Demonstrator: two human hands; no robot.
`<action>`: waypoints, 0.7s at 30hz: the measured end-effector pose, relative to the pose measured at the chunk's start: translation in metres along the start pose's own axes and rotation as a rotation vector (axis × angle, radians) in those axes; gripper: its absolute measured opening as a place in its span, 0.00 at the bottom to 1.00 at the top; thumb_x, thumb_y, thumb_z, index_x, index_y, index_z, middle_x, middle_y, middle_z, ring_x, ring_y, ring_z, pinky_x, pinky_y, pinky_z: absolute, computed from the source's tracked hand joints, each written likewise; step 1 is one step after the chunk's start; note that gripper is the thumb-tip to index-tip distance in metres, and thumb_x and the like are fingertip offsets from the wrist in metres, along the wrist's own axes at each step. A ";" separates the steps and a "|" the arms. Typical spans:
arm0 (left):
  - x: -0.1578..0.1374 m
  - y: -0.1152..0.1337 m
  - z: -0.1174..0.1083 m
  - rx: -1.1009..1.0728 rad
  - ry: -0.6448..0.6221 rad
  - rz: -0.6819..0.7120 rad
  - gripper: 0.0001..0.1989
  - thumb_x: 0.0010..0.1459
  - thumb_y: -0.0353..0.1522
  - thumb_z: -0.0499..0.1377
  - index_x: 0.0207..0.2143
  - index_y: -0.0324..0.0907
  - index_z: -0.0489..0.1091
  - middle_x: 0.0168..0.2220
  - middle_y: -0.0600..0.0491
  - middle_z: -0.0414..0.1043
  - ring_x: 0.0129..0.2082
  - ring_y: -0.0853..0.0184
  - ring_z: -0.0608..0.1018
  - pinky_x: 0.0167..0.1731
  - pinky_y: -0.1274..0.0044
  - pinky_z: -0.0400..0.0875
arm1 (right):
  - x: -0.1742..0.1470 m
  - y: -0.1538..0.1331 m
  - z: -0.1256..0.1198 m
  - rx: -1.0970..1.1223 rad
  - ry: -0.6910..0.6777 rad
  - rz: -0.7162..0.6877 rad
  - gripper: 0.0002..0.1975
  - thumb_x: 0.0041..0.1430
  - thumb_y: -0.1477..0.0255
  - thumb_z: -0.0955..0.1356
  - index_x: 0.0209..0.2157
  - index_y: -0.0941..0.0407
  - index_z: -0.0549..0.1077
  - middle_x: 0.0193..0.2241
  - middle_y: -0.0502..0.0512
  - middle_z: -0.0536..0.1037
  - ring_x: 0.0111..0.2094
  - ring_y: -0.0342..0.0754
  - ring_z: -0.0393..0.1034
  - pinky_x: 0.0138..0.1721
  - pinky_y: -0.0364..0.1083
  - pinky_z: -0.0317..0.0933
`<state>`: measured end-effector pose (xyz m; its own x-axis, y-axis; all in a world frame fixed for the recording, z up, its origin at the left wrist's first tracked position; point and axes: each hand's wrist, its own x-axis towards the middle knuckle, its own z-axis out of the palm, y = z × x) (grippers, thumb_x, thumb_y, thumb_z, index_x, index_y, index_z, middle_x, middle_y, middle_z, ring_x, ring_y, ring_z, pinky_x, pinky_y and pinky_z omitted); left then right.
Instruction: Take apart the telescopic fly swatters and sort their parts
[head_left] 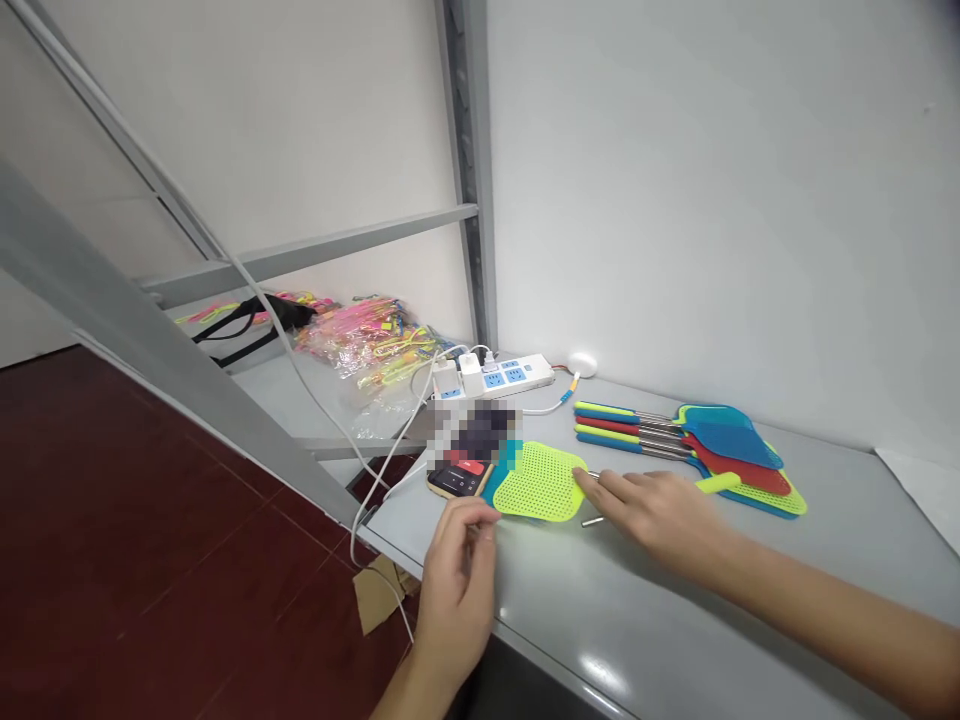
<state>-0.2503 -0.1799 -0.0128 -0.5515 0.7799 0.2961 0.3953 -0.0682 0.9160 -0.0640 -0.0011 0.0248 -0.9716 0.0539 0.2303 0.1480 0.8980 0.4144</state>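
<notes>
A yellow-green fly swatter with a perforated head lies over a blue one on the grey shelf. My right hand is closed over the yellow-green swatter's shaft, its handle end sticking out past the knuckles. A second metal shaft shows under my fingers; its far part is hidden. My left hand is loosely curled at the heads' near left corner, thumb and forefinger apart, a fingertip at the edge. To the right lies a stack of blue, red and yellow-green fly swatters, handles pointing left.
A phone, partly blurred out, lies left of the swatter heads. Behind it is a white power strip with plugs and cables. Bagged colourful cords lie beyond the metal frame post. A white cable hangs across the left.
</notes>
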 end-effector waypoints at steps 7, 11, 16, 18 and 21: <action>0.007 0.005 0.004 0.247 -0.241 0.229 0.12 0.64 0.25 0.49 0.46 0.44 0.67 0.49 0.46 0.63 0.52 0.62 0.67 0.51 0.69 0.65 | 0.032 -0.010 0.005 0.020 -0.235 0.042 0.28 0.55 0.87 0.61 0.58 0.63 0.64 0.31 0.56 0.77 0.23 0.45 0.72 0.19 0.45 0.47; 0.011 0.007 0.005 0.336 -0.319 0.266 0.14 0.64 0.24 0.49 0.47 0.44 0.67 0.49 0.46 0.65 0.51 0.60 0.67 0.51 0.66 0.66 | 0.035 -0.013 0.000 0.043 -0.305 0.040 0.29 0.55 0.86 0.62 0.59 0.60 0.63 0.33 0.56 0.78 0.23 0.45 0.73 0.18 0.45 0.46; 0.013 0.008 0.011 0.497 -0.364 0.310 0.13 0.64 0.26 0.50 0.48 0.43 0.67 0.51 0.44 0.64 0.52 0.57 0.66 0.51 0.62 0.66 | 0.040 -0.013 -0.002 0.058 -0.357 0.038 0.26 0.55 0.86 0.63 0.56 0.58 0.65 0.33 0.54 0.77 0.22 0.45 0.73 0.17 0.46 0.43; 0.015 0.007 0.013 0.563 -0.369 0.331 0.13 0.64 0.27 0.51 0.48 0.43 0.67 0.53 0.44 0.63 0.53 0.55 0.65 0.52 0.59 0.65 | 0.041 -0.012 -0.003 0.054 -0.343 0.050 0.26 0.56 0.86 0.63 0.55 0.57 0.65 0.32 0.53 0.76 0.22 0.45 0.73 0.17 0.47 0.41; 0.018 0.004 0.014 0.628 -0.364 0.355 0.14 0.64 0.28 0.51 0.51 0.43 0.66 0.55 0.44 0.63 0.54 0.54 0.65 0.52 0.58 0.64 | 0.036 -0.011 -0.008 0.039 -0.291 0.088 0.24 0.57 0.84 0.63 0.55 0.56 0.64 0.32 0.52 0.75 0.22 0.46 0.73 0.17 0.47 0.38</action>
<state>-0.2482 -0.1575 -0.0076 -0.0850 0.9384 0.3350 0.9004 -0.0716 0.4291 -0.0989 -0.0123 0.0354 -0.9682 0.2500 -0.0008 0.2320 0.9000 0.3691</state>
